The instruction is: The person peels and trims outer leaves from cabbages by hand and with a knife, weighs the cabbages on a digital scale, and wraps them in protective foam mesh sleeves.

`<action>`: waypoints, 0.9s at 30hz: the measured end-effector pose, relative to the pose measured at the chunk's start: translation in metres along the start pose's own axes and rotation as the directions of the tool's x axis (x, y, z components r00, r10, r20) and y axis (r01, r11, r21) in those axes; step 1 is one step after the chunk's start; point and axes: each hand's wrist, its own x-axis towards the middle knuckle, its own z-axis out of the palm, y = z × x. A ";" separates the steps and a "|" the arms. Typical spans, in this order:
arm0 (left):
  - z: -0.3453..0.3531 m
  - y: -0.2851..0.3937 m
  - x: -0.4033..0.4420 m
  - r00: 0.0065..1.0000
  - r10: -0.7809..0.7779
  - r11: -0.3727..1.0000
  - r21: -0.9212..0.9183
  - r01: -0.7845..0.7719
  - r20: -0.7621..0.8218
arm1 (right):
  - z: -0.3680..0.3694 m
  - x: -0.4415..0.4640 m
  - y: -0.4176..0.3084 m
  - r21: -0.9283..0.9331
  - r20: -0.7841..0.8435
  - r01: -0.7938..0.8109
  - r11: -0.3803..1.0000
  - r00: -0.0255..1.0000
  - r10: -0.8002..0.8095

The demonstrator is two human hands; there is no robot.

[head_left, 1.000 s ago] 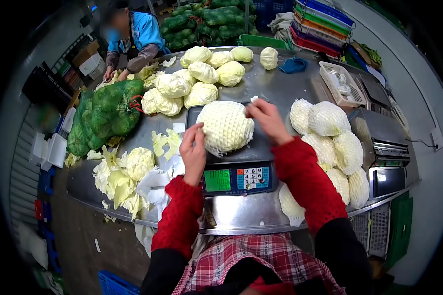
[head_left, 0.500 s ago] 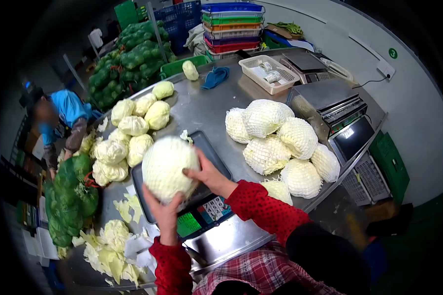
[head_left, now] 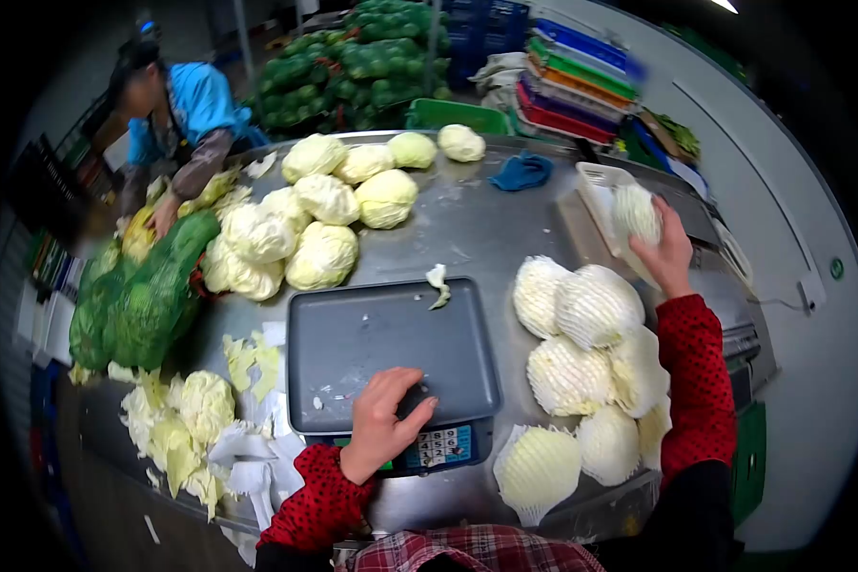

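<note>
My right hand [head_left: 669, 246] grips a cabbage in a white foam net [head_left: 636, 215], raised at the right over the pale plastic basket [head_left: 596, 191]. My left hand [head_left: 383, 419] is empty, its thumb apart from its fingers, over the front edge of the scale's grey tray [head_left: 353, 329]. Only small leaf scraps [head_left: 437, 284] lie on that tray. Below it, the keypad [head_left: 443, 448] shows beside my left wrist. Several more net-wrapped cabbages [head_left: 596, 305] are heaped to the right of the scale, below my right hand.
Several bare cabbages [head_left: 326, 198] sit at the back left. Torn leaves [head_left: 186, 434] lie front left, beside a green mesh sack [head_left: 148, 296]. A person in blue [head_left: 200, 105] reaches in there. A blue cloth [head_left: 521, 172] and stacked crates [head_left: 577, 81] are farther back.
The netted cabbage has left the scale and moved right in my right hand. My left hand has let go and stays by the tray. The view has turned.
</note>
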 end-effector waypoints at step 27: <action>-0.139 -0.094 -0.118 0.547 -0.588 0.676 0.009 0.737 -0.595 | 0.472 0.123 -0.356 0.616 0.512 -0.419 0.667 0.856 0.064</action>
